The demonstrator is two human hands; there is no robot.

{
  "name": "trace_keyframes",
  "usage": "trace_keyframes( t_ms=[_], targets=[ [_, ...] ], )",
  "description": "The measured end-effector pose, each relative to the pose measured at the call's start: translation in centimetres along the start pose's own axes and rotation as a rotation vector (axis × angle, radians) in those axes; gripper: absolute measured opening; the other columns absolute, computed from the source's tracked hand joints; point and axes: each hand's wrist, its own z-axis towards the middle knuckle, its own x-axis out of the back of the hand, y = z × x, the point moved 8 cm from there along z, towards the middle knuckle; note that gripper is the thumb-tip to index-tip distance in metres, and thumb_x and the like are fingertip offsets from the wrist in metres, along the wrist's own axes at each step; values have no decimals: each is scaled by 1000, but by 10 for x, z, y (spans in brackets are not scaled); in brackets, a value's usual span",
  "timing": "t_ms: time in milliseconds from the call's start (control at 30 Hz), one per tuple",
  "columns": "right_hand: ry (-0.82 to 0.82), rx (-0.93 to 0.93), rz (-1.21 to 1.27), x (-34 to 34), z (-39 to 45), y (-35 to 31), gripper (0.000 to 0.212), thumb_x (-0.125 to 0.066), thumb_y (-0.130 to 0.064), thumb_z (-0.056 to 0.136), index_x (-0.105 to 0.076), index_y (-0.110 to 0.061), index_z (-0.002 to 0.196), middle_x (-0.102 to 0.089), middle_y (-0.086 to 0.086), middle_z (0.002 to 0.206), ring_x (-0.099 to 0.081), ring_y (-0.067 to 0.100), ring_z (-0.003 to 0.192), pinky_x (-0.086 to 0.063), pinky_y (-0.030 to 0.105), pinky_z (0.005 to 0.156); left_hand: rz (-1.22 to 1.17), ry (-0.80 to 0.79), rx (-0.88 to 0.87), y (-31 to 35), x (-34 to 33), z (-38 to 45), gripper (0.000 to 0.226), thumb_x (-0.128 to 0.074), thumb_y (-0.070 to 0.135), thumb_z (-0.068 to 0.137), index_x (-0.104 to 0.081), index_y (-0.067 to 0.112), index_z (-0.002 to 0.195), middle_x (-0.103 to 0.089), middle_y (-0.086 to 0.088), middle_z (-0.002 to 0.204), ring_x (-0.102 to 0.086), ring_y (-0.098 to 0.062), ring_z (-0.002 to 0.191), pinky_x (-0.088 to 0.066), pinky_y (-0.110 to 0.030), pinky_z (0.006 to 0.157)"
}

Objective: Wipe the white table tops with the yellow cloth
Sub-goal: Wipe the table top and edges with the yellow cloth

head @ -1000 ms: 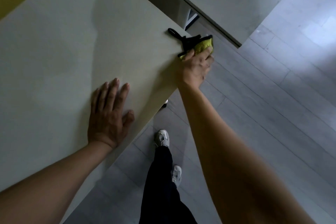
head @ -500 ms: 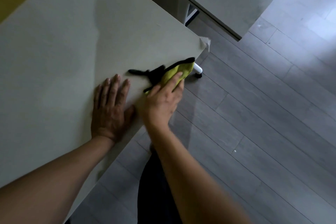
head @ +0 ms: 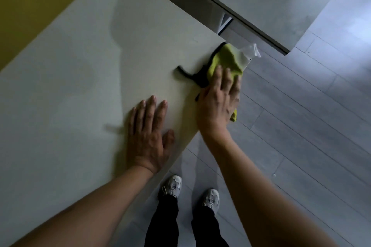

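**Cloth swept back out toward the table corner**

Since half a second ago the right hand (head: 218, 100) has pushed the cloth (head: 226, 62) away from the left hand (head: 149, 136), out along the near edge toward the corner of the table (head: 80, 86). A second ago it was at that corner too, so the stroke runs back and forth. The left hand has stayed planted.

The right hand's fingers (head: 227, 80) lie straight and spread on the cloth, pressing it flat rather than clenching it. The cloth bunches ahead of the fingertips, and a yellow fold hangs off the edge just under the palm. Its black trim and loop trail to the thumb side. The left hand is released, its fingers straight and flat on the table, holding nothing.

The cloth looks soft, light and limp. It probably slides easily on the smooth top and folds under pressure, so a flat palm over its middle likely controls it best. A pinch at the trim would only drag it into a rope. A scrap of clear plastic (head: 254, 52) sticks out at the corner beyond the fingertips, and the cloth could snag on it.

No brand, label or writing is legible anywhere.
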Motion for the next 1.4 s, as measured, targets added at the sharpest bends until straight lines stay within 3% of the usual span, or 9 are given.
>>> trace_keyframes(
  t_ms=[200,367,467,667,800,900,1033,1233,1400],
  targets=[
    [-36,295,-216,0,-7,-14,59,-36,-36,98,-30,-26,156,-37,3,159,-24,26,151,-6,64,120,-15,-1,5,0,0,0,72,-40,46,97,-36,16,163,-27,-14,171,-26,-40,157,-18,-56,128],
    [-223,622,-268,-17,28,-73,56,-32,-43,103,-28,-30,157,-34,-1,161,-25,22,151,-9,59,121,-17,-10,1,1,-1,-4,69,-34,44,101,-30,15,165,-23,-15,172,-25,-40,157,-18,-58,128],
    [-236,511,-295,-25,79,-94,59,-32,-51,103,-22,-33,158,-23,-4,165,-18,20,153,-7,55,123,-11,-31,-2,1,-3,-5,74,-39,41,99,-23,15,167,-18,-14,174,-20,-38,159,-16,-58,128],
    [-2,280,-227,0,66,-44,60,-32,-60,98,-38,-35,152,-39,-5,157,-34,23,142,-21,48,114,-1,4,-12,0,-1,-6,71,-45,40,100,-32,15,164,-26,-15,171,-26,-39,157,-18,-57,128],
    [61,-150,84,3,1,15,61,-38,-51,99,-25,-37,157,-18,-3,166,-14,21,152,-10,50,123,-21,-17,-7,0,-4,-4,71,-36,48,100,-35,15,163,-26,-15,171,-26,-40,157,-18,-58,128],
    [57,-411,400,-14,-44,15,63,-41,-39,103,-13,-35,160,-11,3,167,-17,26,151,-21,48,122,-1,-15,-20,-2,-5,-5,73,-34,52,101,-35,13,163,-28,-18,170,-28,-42,155,-18,-58,128],
    [34,-456,416,-16,-23,16,65,-37,-38,105,-5,-31,161,-20,10,160,-29,36,142,-28,53,117,22,-4,-39,-2,-7,-7,74,-35,52,101,-33,12,163,-28,-17,170,-27,-42,156,-18,-58,128],
    [-27,-524,406,4,67,39,67,-36,-38,106,-3,-18,161,-28,14,156,-39,34,135,-36,51,114,6,-16,-36,0,-6,-6,74,-30,50,101,-30,13,164,-25,-15,172,-23,-41,157,-14,-57,129],
    [-1,-489,490,-12,-28,18,64,-39,-31,105,-11,-15,159,-31,15,153,-38,35,134,-34,49,113,16,-25,-41,0,-8,-5,75,-34,52,100,-33,12,163,-28,-16,170,-26,-42,156,-15,-57,128]
  ],
)
